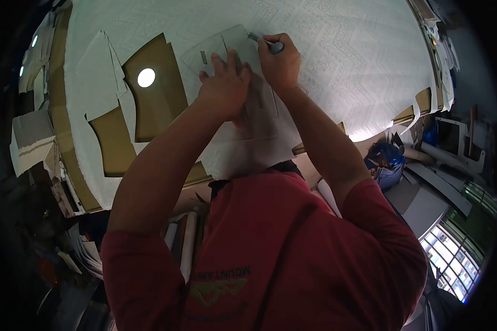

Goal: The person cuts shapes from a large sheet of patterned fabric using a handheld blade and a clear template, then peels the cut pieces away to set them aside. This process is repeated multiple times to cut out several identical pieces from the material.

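My left hand (225,87) lies flat with its fingers spread, pressing on a clear pattern template (268,118) with narrow slots. Beneath the template is a white sheet (342,71) with a faint embossed pattern. At the template's upper right edge, my right hand (280,62) is closed around a grey-handled knife (275,47). The knife's tip points left and meets the template edge; its blade is too small to make out clearly.
Left of the template, cut-out gaps in the sheet bare the brown board (157,94). A bright round reflection (146,78) shows there. Rolls (189,243) stand under the near table edge. A blue bag (385,165) and a white frame (453,140) are at the right.
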